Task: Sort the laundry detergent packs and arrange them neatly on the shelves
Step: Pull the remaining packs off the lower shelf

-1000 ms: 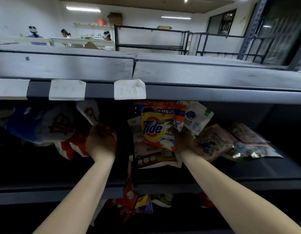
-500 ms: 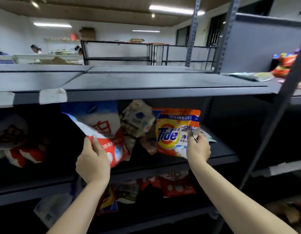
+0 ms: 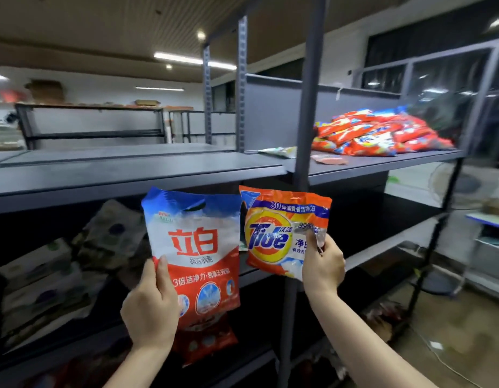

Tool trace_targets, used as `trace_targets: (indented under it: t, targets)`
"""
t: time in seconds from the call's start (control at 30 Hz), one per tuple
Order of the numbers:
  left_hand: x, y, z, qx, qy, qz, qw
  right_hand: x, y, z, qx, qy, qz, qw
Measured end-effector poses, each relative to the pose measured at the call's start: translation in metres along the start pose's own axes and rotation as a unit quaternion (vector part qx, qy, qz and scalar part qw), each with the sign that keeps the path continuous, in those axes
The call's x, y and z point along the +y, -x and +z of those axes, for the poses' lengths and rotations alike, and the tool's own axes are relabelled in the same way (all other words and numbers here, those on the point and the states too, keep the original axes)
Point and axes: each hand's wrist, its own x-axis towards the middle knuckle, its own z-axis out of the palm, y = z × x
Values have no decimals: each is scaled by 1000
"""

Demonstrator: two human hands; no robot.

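My left hand (image 3: 150,306) grips the lower left part of a red, white and blue detergent pack (image 3: 197,247) and holds it upright in front of the shelves. My right hand (image 3: 322,268) pinches the right side of an orange Tide pack (image 3: 273,233), held upright beside the first pack. Both packs are off the shelf, in the air. A heap of red and orange packs (image 3: 382,134) lies on the upper shelf (image 3: 382,163) at the right. Several pale packs (image 3: 60,264) lie in disorder on the middle shelf at the left.
A grey upright post (image 3: 310,93) stands just behind the Tide pack. The grey top shelf board (image 3: 116,166) stretches to the left. More packs (image 3: 206,343) lie on the lowest shelf under my hands. A fan stand (image 3: 436,284) stands on the floor at the right.
Both hands have drawn their packs out of the middle shelf and raised them. The view has swung right and up, so the heap on the upper right shelf now shows.
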Motion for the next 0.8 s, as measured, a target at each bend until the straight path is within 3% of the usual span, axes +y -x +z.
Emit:
trace_targets:
  t: [0.17,0.5,0.8]
  targets:
    - [73,7,41,-9,92,2,996,10,-45,-68,102,-15,20,994]
    - [201,-12,127,1,235,-26,972,34,-122,-164,234,8,33,972]
    - [279,-32,217,18,329,-34,944,65,-214,-202,278,32,6,960]
